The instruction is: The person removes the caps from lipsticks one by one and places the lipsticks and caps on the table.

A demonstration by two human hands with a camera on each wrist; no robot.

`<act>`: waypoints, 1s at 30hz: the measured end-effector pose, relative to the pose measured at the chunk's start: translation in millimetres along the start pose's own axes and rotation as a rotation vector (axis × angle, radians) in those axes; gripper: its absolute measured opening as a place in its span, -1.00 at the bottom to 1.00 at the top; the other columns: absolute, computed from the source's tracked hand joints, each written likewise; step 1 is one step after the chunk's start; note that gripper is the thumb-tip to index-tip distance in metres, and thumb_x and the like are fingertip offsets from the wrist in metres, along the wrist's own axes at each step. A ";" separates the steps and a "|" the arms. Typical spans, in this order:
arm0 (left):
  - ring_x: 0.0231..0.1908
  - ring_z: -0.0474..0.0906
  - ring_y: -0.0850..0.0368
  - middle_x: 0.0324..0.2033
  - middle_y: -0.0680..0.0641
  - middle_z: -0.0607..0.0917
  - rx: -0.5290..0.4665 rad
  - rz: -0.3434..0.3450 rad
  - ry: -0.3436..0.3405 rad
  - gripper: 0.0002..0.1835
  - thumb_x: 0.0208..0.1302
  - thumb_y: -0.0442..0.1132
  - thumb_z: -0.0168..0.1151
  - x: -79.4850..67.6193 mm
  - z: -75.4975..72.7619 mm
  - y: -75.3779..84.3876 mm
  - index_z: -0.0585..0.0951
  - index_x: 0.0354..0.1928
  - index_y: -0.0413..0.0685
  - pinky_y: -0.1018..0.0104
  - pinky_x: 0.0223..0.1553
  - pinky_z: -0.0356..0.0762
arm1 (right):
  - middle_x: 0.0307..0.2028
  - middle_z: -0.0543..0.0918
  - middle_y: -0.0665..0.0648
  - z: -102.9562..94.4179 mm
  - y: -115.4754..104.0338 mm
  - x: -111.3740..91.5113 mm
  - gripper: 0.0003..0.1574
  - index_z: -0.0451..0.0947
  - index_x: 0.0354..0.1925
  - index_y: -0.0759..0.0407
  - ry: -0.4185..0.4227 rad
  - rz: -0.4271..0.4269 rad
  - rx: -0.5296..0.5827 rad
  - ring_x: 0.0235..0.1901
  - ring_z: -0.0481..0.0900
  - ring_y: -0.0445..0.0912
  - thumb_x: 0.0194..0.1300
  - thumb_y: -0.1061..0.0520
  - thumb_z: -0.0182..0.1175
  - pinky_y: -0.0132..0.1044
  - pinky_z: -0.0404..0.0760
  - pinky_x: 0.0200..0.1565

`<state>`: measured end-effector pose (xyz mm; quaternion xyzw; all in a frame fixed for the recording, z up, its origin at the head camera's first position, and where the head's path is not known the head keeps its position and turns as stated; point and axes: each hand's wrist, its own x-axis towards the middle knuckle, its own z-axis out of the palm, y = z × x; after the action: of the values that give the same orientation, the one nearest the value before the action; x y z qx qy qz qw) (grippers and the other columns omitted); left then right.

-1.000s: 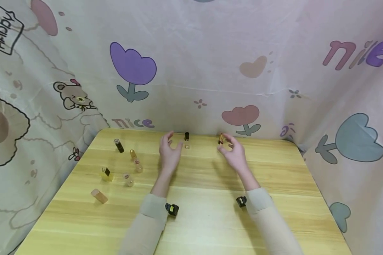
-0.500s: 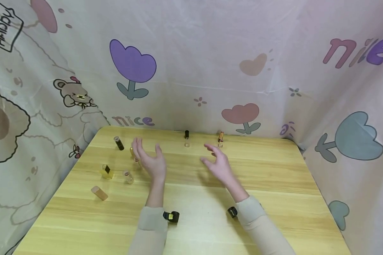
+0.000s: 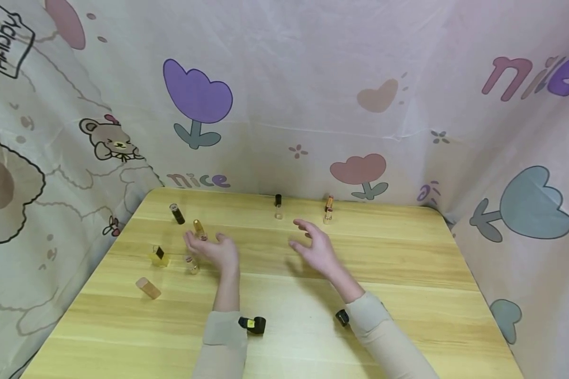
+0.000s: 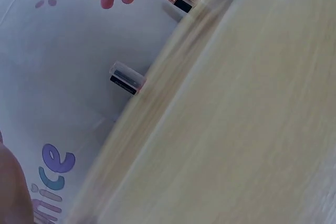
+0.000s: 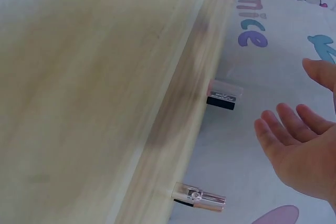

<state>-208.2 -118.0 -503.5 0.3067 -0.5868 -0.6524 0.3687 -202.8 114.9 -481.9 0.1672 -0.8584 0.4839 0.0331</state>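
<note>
My left hand reaches over the left part of the table, palm turned up and fingers extended. Its fingertips are right by a gold-capped lipstick tube and a clear-capped tube, which the hand mostly covers in the head view. Just below the fingers stands another clear tube. My right hand hovers above the middle right, fingers loosely bent and holding nothing. Beyond it, at the back edge, two lipsticks stand close together: an orange-gold and black one and a pale-gold one.
A black tube and a clear-topped one stand at the back middle. On the left are a black tube, a yellow square bottle and a peach-coloured tube. A printed curtain borders the table.
Both hands have come back from the far edge. The left moved left towards the gold-capped tube and turned palm up; the right left the two lipsticks at the back right and moved left.
</note>
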 end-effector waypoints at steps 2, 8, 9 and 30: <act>0.52 0.08 -0.06 0.57 -0.19 0.00 0.044 -0.041 0.033 -0.18 0.33 -0.57 0.07 2.3 -0.7 -2.4 0.04 0.59 -0.22 0.31 0.54 0.17 | 0.38 0.52 0.18 1.3 -0.5 0.4 -0.24 0.41 0.43 0.21 -0.003 -0.006 0.001 0.35 0.48 0.12 0.34 0.19 0.41 0.00 0.49 0.40; 0.25 0.24 -0.04 0.30 -0.29 0.27 0.070 -0.054 0.057 -0.48 0.38 -0.61 -0.01 4.5 -1.0 -5.9 0.28 0.36 -0.35 0.26 0.36 0.33 | 0.39 0.52 0.17 5.4 -3.3 3.3 -0.24 0.41 0.44 0.19 -0.014 0.000 0.006 0.35 0.48 0.12 0.34 0.18 0.41 0.02 0.48 0.41; 0.24 0.23 -0.03 0.29 -0.28 0.28 0.058 -0.057 0.053 -0.50 0.39 -0.61 -0.03 4.6 -0.9 -6.0 0.28 0.35 -0.35 0.26 0.35 0.34 | 0.39 0.52 0.17 6.5 -4.0 4.4 -0.24 0.41 0.44 0.20 -0.019 -0.001 0.007 0.35 0.48 0.12 0.34 0.17 0.40 0.02 0.48 0.41; 0.30 0.41 -0.07 0.28 -0.30 0.47 -0.234 -0.187 -0.096 -0.61 0.54 -0.54 -0.05 3.9 -8.3 0.1 0.37 0.34 -0.33 0.39 0.34 0.47 | 0.39 0.51 0.22 57.7 -26.6 35.8 -0.28 0.36 0.46 0.22 -0.138 -0.036 0.058 0.36 0.46 0.11 0.42 0.20 0.32 0.01 0.46 0.43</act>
<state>-203.5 -125.7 -504.3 0.2833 -0.4928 -0.7616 0.3112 -221.9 44.5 -482.8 0.2166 -0.8411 0.4951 -0.0222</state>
